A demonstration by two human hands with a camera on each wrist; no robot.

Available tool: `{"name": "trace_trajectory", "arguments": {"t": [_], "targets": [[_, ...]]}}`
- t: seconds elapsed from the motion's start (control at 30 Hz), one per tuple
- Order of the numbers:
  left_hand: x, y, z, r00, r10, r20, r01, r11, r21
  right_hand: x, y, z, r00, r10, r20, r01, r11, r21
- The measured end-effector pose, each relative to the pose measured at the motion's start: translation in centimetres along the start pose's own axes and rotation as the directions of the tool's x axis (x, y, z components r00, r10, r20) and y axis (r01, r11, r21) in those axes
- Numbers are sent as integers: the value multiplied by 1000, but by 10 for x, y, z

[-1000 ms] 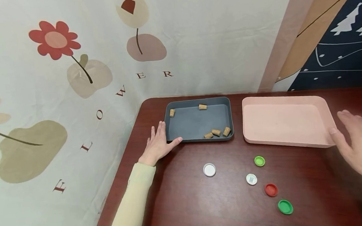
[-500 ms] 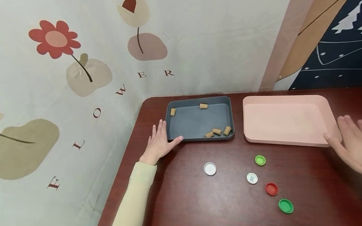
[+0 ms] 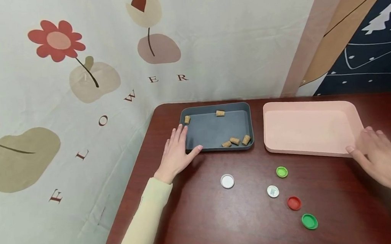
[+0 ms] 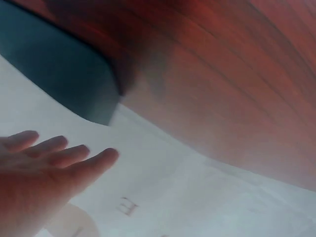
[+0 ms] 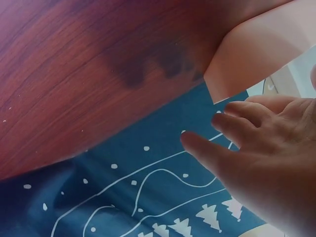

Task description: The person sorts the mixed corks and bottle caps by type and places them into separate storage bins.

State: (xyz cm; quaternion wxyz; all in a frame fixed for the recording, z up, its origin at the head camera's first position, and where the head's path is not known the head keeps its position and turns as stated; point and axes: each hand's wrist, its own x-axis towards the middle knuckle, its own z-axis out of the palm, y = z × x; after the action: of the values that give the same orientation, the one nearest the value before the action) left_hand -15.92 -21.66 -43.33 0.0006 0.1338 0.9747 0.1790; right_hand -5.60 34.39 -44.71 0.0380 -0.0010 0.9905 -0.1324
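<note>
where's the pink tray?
Head view, right of centre: the pink tray is on the table, right of the grey tray, the right hand by its right end.

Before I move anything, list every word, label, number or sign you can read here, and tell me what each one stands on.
"F L O W E R": spaced out along the white wall covering.
Blurred: one letter on that covering in the left wrist view, perhaps an "E".
Too small to read: a grey mark on the silvery-white cap.
No lettering shows on the grey tray or the pink tray.
</note>
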Motion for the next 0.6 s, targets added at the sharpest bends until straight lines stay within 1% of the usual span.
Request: {"name": "trace_trajectory", "arguments": {"t": [0.07, 0.1, 0.17, 0.2, 0.3, 0.4, 0.53, 0.6], "targets": [[-5, 11, 0, 997, 75, -36, -76, 997, -5, 0, 1, 2, 1000, -22, -4, 22, 1000, -2], [-8, 17, 0, 992, 116, -50, -116, 993, -3, 1, 1, 2, 1000, -31, -5, 31, 1000, -5], [-14, 29, 1, 978, 198, -64, -198, 980, 6, 1, 1, 4, 999, -35, -8, 34, 999, -16], [-17, 35, 2, 968, 242, -65, -242, 970, 11, 1, 1, 4, 999, -32, -7, 32, 999, -23], [-25, 51, 6, 931, 363, -27, -362, 931, 49, 0, 1, 5, 1000, -19, 0, 19, 999, -32], [-31, 64, 10, 883, 467, 35, -468, 879, 86, -1, 1, 5, 1000, -11, 2, 11, 1000, -25], [-38, 76, 15, 824, 551, 128, -565, 818, 113, -2, -1, 4, 1000, -13, -1, 13, 1000, -15], [-40, 80, 17, 802, 573, 165, -594, 795, 124, -2, -2, 4, 1000, -13, 3, 13, 1000, -15]]}}
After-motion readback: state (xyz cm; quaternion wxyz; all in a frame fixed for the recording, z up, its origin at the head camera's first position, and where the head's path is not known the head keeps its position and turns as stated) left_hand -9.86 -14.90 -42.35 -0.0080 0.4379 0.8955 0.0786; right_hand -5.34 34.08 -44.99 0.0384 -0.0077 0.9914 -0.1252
